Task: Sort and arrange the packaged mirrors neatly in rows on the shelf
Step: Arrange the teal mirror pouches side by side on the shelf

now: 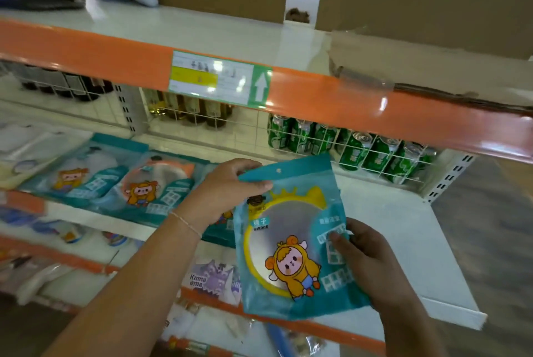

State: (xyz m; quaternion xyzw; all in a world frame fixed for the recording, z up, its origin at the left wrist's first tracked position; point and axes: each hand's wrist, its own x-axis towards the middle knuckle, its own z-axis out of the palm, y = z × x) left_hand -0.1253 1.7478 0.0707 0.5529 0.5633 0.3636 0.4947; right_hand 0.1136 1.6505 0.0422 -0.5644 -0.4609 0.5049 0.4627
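Note:
I hold a teal packaged mirror with a yellow frame and a cartoon figure upright in front of the middle shelf. My left hand pinches its top left corner. My right hand grips its right edge, thumb on the front. Two more teal mirror packs lie flat in a row on the shelf to the left, one with an orange frame and one further left. Another pack is partly hidden behind my left wrist.
Green cans and dark bottles stand behind a white wire divider at the shelf's back. An orange-edged upper shelf with a price label overhangs. The right part of the middle shelf is bare white. Lower shelves hold other packaged goods.

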